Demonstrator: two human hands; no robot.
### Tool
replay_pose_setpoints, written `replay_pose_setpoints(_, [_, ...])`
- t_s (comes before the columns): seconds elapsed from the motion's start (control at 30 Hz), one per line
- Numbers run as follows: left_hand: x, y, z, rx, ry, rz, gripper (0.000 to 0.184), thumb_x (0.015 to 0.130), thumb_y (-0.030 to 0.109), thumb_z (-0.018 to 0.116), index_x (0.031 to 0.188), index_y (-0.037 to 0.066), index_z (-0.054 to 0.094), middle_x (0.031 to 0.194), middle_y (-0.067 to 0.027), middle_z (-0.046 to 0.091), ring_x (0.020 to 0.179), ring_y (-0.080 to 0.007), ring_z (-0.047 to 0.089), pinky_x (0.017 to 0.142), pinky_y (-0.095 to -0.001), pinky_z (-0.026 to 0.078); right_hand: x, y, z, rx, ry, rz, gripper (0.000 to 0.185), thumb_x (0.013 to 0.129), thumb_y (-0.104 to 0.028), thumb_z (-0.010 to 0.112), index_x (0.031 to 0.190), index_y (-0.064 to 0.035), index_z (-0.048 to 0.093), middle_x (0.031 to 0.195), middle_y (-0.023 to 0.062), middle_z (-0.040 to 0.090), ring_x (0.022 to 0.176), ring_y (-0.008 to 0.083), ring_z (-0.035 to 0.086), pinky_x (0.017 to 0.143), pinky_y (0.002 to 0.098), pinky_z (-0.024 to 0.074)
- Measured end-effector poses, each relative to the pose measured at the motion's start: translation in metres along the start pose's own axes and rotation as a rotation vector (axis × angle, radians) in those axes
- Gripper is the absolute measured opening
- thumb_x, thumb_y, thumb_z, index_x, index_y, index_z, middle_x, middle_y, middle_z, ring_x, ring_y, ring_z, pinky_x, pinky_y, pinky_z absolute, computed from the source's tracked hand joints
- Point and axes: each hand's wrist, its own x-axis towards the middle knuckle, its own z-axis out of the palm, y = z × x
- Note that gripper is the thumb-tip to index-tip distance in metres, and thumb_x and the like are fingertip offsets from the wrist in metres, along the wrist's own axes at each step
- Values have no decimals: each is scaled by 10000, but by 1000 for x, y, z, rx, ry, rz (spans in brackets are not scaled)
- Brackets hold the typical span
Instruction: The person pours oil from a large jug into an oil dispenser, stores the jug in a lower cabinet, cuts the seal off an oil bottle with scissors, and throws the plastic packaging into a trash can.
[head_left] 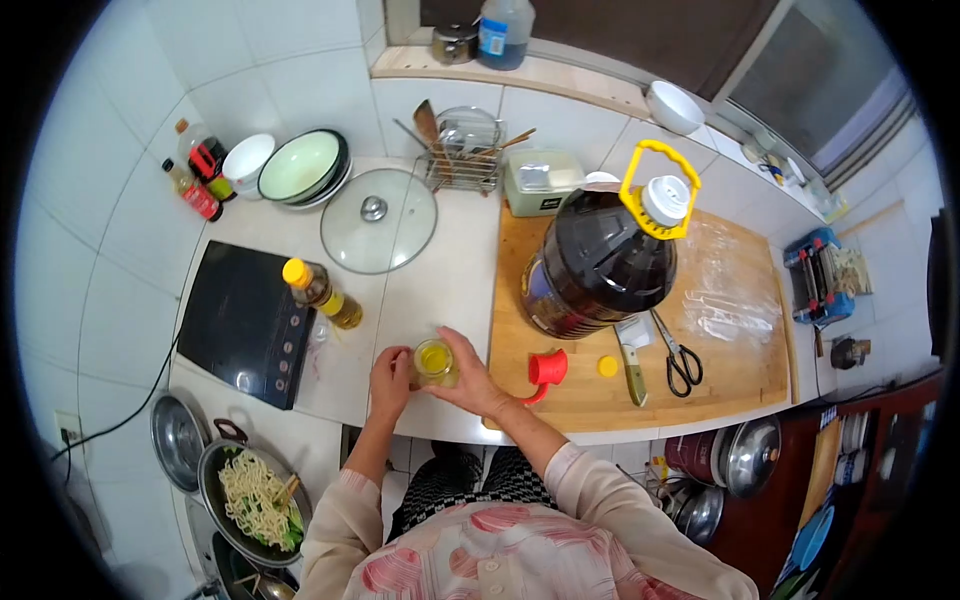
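Observation:
A small glass jar [435, 362] with something yellow at its top is between my hands, over the front edge of the white counter. My right hand [470, 378] wraps round the jar's right side. On the left side, my left hand [391, 382] has its fingers bent together against the jar. To the right, a red funnel [547, 368] and a small yellow cap [607, 366] lie on the wooden board [730, 375]. A big jug of dark oil [598, 262] with a yellow handle stands behind them. Beyond my left hand is a yellow-capped bottle [325, 294].
Scissors [684, 370] and a green-handled knife [634, 374] lie on the board. At left are a black induction cooker [240, 318] and a pan of noodles [262, 495]. A glass lid [379, 222], bowls [303, 165] and a utensil rack [467, 165] stand at the back.

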Motion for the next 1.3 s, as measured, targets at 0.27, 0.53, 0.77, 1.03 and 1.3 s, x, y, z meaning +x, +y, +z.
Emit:
replay_pose_setpoints(0.27, [-9,67,-26,-176,195,117,274,962,113,484,1217,20,523,1055,-68,591,877,-123,570,629,-239,526,-44,-80,-91,77,-30,110,499,841,-129,692,1285,-14,496,1267,185,536,1138,246,562,929,336,477])
replay_pose_setpoints(0.53, [27,237,27,-326,-156,431,313,975,121,476,1266,11,514,1167,-104,596,959,-144,586,712,-255,507,-54,-147,-271,436,472,8,165,959,-88,523,1007,29,629,867,102,667,735,131,640,681,259,525])
replay_pose_setpoints(0.77, [91,340,117,-101,-404,645,404,965,175,514,1321,-13,477,1199,-116,595,1016,-133,585,822,-278,491,-45,-149,-328,493,434,-62,221,980,-135,488,1008,41,618,829,118,668,670,145,631,628,267,524])
replay_pose_setpoints(1.03, [101,377,140,-31,-602,353,338,921,149,585,1195,-46,561,1015,-77,653,903,-120,612,807,-260,489,-31,-157,-352,674,176,180,307,1009,-211,427,1081,38,593,852,136,667,665,164,639,607,264,524])
replay_pose_setpoints(1.3, [75,356,127,-322,-479,379,254,889,58,630,1112,-39,557,966,-76,634,893,-104,600,802,-241,495,-7,-184,-344,773,22,246,378,1014,-193,412,1318,29,450,978,181,647,784,204,662,631,277,541])
